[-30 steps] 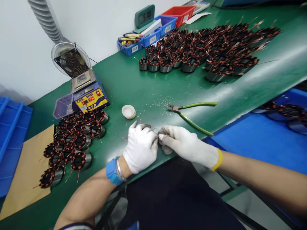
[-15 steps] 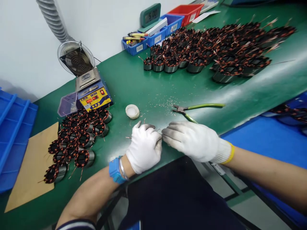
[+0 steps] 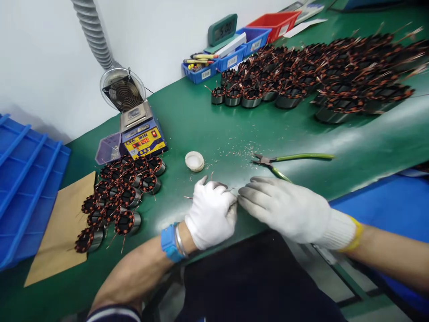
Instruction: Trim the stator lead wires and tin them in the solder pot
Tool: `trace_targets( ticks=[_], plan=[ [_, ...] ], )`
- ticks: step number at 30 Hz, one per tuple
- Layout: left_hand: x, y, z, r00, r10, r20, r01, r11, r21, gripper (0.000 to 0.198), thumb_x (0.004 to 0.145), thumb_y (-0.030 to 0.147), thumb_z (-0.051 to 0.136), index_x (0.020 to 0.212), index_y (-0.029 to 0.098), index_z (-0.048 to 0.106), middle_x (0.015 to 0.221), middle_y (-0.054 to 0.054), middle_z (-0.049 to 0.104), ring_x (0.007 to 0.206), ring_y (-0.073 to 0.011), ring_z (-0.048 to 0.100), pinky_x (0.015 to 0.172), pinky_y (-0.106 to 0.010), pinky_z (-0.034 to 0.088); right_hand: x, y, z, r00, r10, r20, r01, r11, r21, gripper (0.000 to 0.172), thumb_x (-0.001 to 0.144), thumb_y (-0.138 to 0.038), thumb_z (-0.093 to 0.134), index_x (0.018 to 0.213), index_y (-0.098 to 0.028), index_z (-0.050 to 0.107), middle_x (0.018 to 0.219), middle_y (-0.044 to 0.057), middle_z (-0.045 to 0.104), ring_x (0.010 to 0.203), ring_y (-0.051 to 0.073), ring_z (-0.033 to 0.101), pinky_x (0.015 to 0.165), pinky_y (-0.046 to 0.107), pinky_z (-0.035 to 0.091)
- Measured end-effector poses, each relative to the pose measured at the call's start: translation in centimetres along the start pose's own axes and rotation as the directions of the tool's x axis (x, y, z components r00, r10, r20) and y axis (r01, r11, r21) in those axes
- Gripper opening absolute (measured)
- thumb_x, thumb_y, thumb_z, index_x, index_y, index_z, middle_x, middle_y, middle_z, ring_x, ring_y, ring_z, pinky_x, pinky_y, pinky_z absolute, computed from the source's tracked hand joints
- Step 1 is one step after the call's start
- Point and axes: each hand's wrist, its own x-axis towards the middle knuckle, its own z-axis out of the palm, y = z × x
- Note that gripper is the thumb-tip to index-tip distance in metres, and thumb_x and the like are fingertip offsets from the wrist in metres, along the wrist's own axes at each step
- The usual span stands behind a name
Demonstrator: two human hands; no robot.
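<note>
My left hand [image 3: 211,212], in a white glove, is closed around a wound stator that the glove hides; thin copper leads stick out past its fingers. It rests on the green bench mat [image 3: 201,120] near the front edge. My right hand [image 3: 284,205], also gloved, lies to its right with the fingertips pinched against the left hand's fingers at the leads. Green-handled cutters [image 3: 288,160] lie just behind the right hand. A small white round lid [image 3: 195,161] sits behind the left hand.
A group of copper-wound stators [image 3: 120,197] stands at the left, partly on brown card [image 3: 60,228]. A solder pot with a yellow panel [image 3: 144,139] and a fume fan [image 3: 123,91] stand behind. Many more stators [image 3: 318,76], small bins [image 3: 231,53], a clock [image 3: 222,29]; blue tray [image 3: 23,179] far left.
The view has shifted, so everything sits further right and lower. My right hand turned flatter, its fingers reaching further toward the left hand. The left hand kept its grip.
</note>
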Motion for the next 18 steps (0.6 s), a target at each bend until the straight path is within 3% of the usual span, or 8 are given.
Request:
trace_targets(
  ticks=[2,4,7,9,10,11,15,18],
  plan=[
    [0.0,-0.1,0.0,1.0,-0.003,0.02,0.003,1.0,0.006,0.014,0.093,0.018,0.055,0.089,0.022,0.067,0.09,-0.005,0.073,0.099,-0.0239,0.067,0.113,-0.053,0.045,0.3,0.0,-0.1,0.999,-0.032,0.024,0.032,0.999,0.017,0.028,0.091,-0.009,0.048,0.099,-0.015,0.075,0.094,0.015,0.078,0.082,0.025,0.07,0.091,0.045,0.055],
    [0.1,-0.2,-0.1,0.999,0.003,0.039,-0.003,1.0,0.011,0.013,0.093,0.019,0.056,0.087,0.022,0.067,0.089,-0.005,0.072,0.097,-0.024,0.067,0.112,-0.052,0.045,1.0,-0.6,0.0,0.974,0.191,0.122,-0.214,0.952,0.218,0.024,0.093,-0.017,0.048,0.09,-0.017,0.072,0.086,0.014,0.077,0.076,0.024,0.069,0.082,0.042,0.056],
    [0.2,-0.3,-0.3,0.998,0.037,0.048,-0.037,0.999,0.0,0.015,0.093,0.019,0.055,0.084,0.022,0.066,0.086,-0.005,0.071,0.093,-0.0236,0.066,0.108,-0.048,0.048,2.0,-1.9,0.5,0.694,0.51,0.508,-0.716,0.411,0.565,0.022,0.092,-0.03,0.044,0.081,-0.02,0.06,0.072,0.008,0.07,0.06,0.02,0.067,0.062,0.033,0.055],
    [0.2,-0.4,-0.4,0.997,0.061,0.039,-0.061,0.998,-0.008,0.016,0.094,0.018,0.054,0.084,0.022,0.066,0.085,-0.005,0.071,0.09,-0.0232,0.065,0.101,-0.044,0.051,2.2,-1.9,0.5,0.55,0.468,0.692,-0.794,0.034,0.607,0.02,0.087,-0.038,0.044,0.079,-0.022,0.054,0.068,0.005,0.067,0.054,0.019,0.065,0.056,0.032,0.055],
    [0.2,-0.4,-0.4,0.997,0.066,0.037,-0.066,0.998,-0.007,0.016,0.094,0.017,0.054,0.084,0.021,0.065,0.085,-0.005,0.071,0.09,-0.0231,0.065,0.098,-0.043,0.052,2.1,-1.5,0.3,0.526,0.456,0.718,-0.799,-0.026,0.601,0.021,0.085,-0.041,0.044,0.079,-0.022,0.053,0.069,0.005,0.066,0.055,0.02,0.065,0.057,0.033,0.055],
    [0.1,-0.4,-0.5,0.997,0.065,0.035,-0.065,0.998,-0.002,0.016,0.094,0.017,0.054,0.084,0.021,0.065,0.085,-0.005,0.071,0.089,-0.0232,0.065,0.095,-0.042,0.052,1.7,-0.7,0.0,0.518,0.483,0.706,-0.81,0.012,0.586,0.024,0.083,-0.044,0.046,0.081,-0.022,0.055,0.072,0.006,0.068,0.059,0.021,0.067,0.06,0.035,0.057],
    [0.0,-0.6,-0.5,0.999,0.018,0.027,-0.019,0.999,0.042,0.015,0.094,0.017,0.055,0.084,0.022,0.065,0.087,-0.006,0.071,0.086,-0.0236,0.064,0.088,-0.04,0.053,-1.6,4.1,-2.0,0.532,0.77,0.353,-0.844,0.515,0.148,0.058,0.077,-0.054,0.058,0.118,-0.015,0.067,0.125,0.021,0.069,0.113,0.038,0.069,0.099,0.051,0.055],
    [0.0,-0.6,-0.3,1.0,-0.005,-0.009,0.006,0.998,0.069,0.013,0.092,0.015,0.056,0.085,0.023,0.065,0.085,-0.005,0.071,0.085,-0.0235,0.064,0.086,-0.04,0.053,-5.5,7.3,-2.8,0.507,0.804,0.31,-0.781,0.581,-0.23,0.116,0.058,-0.064,0.076,0.152,-0.003,0.047,0.158,0.033,0.042,0.146,0.053,0.041,0.117,0.059,0.041]
  ],
)
